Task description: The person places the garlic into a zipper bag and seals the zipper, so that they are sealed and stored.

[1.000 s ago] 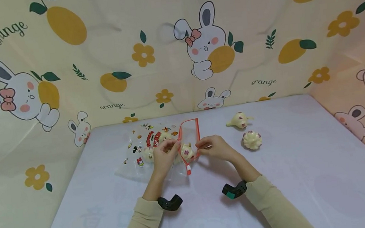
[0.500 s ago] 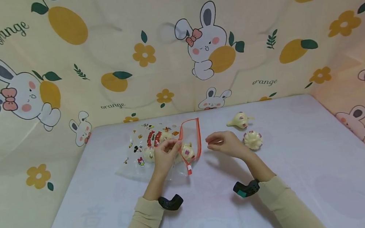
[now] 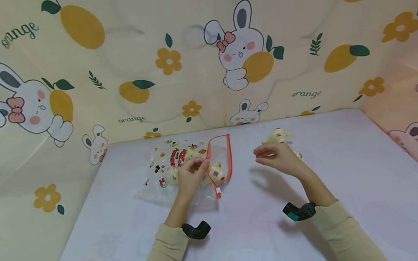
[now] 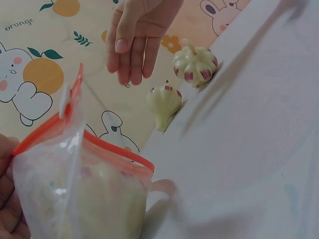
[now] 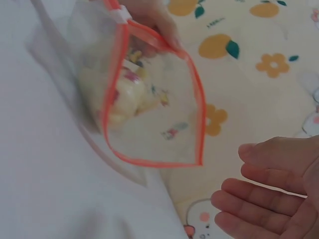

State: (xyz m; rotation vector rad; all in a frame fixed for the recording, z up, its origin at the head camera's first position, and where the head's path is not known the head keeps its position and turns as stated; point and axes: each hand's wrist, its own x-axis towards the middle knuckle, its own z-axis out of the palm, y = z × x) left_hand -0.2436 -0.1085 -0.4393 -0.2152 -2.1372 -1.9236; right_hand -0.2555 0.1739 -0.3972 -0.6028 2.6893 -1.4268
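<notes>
A clear zip bag (image 3: 155,195) with cartoon prints and an orange-red zip edge lies on the table, its mouth gaping to the right. My left hand (image 3: 190,178) pinches the upper edge of that mouth. Inside are several garlic bulbs, one garlic bulb (image 3: 217,173) close to the opening. My right hand (image 3: 281,160) holds nothing, its fingers extended over the table right of the bag. Close by are two loose garlic bulbs: one garlic bulb (image 3: 275,136) just behind the hand, another (image 4: 197,67) mostly hidden by it in the head view.
A white slider (image 3: 218,191) sits at the near end of the zip. Behind the white-covered table (image 3: 242,236) hangs a patterned cloth (image 3: 197,85) with rabbits and oranges. Each wrist wears a black camera (image 3: 197,231).
My right hand has let go of the bag's mouth and moved right, up to the loose garlic bulbs. The left hand keeps its hold on the bag.
</notes>
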